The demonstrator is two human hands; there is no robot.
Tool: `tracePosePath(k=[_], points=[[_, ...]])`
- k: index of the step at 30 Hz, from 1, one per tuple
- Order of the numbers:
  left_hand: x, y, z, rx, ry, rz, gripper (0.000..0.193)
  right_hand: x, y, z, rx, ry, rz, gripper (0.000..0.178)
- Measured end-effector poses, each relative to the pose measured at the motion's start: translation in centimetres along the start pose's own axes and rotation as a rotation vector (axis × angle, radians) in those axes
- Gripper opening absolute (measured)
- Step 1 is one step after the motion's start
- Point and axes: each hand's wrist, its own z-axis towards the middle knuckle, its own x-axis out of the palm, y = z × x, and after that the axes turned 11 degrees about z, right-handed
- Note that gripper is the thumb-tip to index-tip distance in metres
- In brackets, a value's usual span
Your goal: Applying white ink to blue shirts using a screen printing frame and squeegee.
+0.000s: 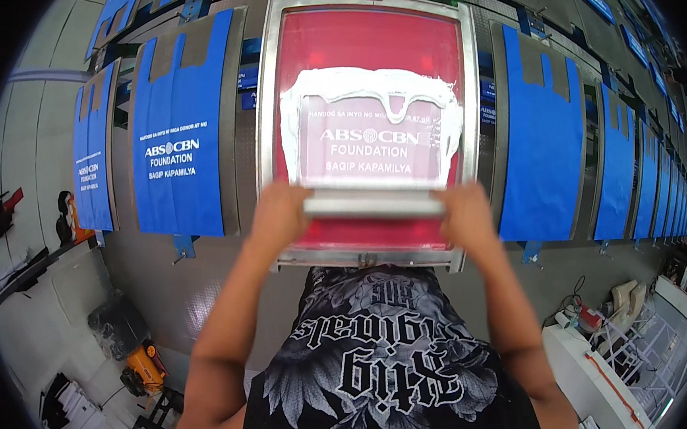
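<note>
My left hand (281, 209) and my right hand (467, 209) are closed on the two ends of a long pale squeegee (371, 203). It lies crosswise over the lower part of a screen-printing frame (269, 100), which has a silver metal border and red mesh (363, 34). Thick white ink (334, 81) is smeared in an uneven band across the mesh and down both sides. Inside this band, a paler window (355, 146) carries white lettering. The squeegee and both hands are slightly blurred. What lies beneath the screen is mostly hidden.
Printed blue bags (178, 186) lie flat on grey boards to the left; an unprinted blue bag (539, 161) is on the right, with several more beyond. Orange equipment (143, 368) stands on the floor at lower left. A white table (593, 364) is at lower right.
</note>
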Motion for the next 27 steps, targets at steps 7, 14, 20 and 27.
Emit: tracePosePath(k=[7,14,20,27], points=[[0.6,1.3,6.7,0.005,-0.156,0.043,0.026,0.1,-2.4,6.1,-0.014,-0.115,-0.117,0.038],[-3.8,4.7,18.9,-0.125,0.053,0.044,0.041,-6.3,-5.0,19.1,-0.073,-0.076,0.018,0.037],[-5.5,3.5,8.9,-0.107,-0.802,0.087,0.052,-10.1,-1.1,18.6,-0.053,0.018,-0.02,0.049],[11.1,-3.7,-15.1,-0.357,0.73,-0.731,0.05,-5.5,-0.8,19.6,-0.1,0.057,-0.093,0.049]])
